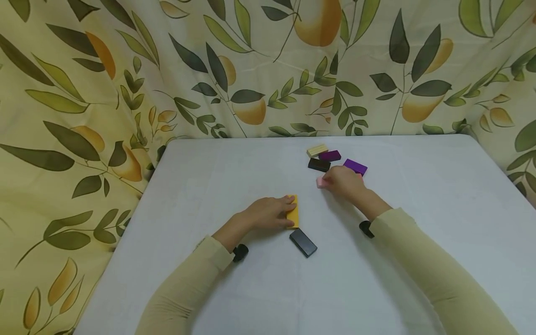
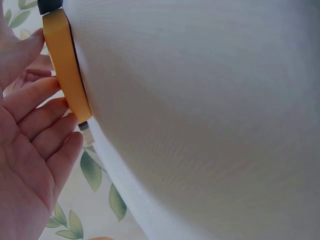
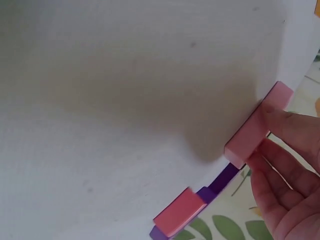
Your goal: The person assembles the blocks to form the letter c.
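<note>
I have the left hand left of centre, its thumb and fingers apart and fairly straight, touching a yellow oblong block without closing round it. That block lies just under its fingertips, long axis running near to far. A smooth dark grey oblong block sits just beside its near end, slanting near and right.

Farther off and right I see a ribbed cream block, a black block and a dark purple block bunched together. Nearer than these, my right hand is clamped, thumb against fingers, on a pale pink oblong block. I cannot tell whether it is off the cloth.

I judge this the relation that counts: the pink block is far and right of the yellow one, its long axis roughly left to right, across the yellow's. Beyond it, farther right, are a violet block and a coral-pink block.
</note>
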Demonstrator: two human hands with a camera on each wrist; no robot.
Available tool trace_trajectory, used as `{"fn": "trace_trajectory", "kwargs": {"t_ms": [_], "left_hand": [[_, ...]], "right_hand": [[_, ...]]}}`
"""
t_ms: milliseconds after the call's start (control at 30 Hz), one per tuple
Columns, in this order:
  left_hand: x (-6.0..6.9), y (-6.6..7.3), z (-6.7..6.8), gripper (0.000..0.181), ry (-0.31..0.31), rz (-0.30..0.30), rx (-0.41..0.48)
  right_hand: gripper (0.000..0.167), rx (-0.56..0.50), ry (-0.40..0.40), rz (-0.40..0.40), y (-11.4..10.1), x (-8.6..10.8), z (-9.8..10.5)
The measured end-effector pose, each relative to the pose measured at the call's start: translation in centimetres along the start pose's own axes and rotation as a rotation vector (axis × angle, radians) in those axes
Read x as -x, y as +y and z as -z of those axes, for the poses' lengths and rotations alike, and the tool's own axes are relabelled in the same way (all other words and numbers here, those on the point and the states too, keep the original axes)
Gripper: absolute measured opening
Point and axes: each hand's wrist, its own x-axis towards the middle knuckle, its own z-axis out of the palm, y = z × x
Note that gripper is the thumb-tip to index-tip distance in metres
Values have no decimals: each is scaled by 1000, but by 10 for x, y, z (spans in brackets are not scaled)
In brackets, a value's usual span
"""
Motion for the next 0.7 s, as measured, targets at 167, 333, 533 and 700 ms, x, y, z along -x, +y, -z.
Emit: {"fn": "trace_trajectory", "kwargs": {"t_ms": [167,333,533,700], "left_hand": [[0,0,-1,58,9,-1,-5],[1,0,0,58,12,-1,-3],[2,1,1,58,15,-6,-2],[1,1,1,58,22,-9,0]], "right_hand": [[16,38,-15,35,-7,-2,-3],[17,38,-30,41,-14,-5,-5],[15,63,-37,104,-22,-10,-8],[14,83,-29,158,-28,-12,-8]]}}
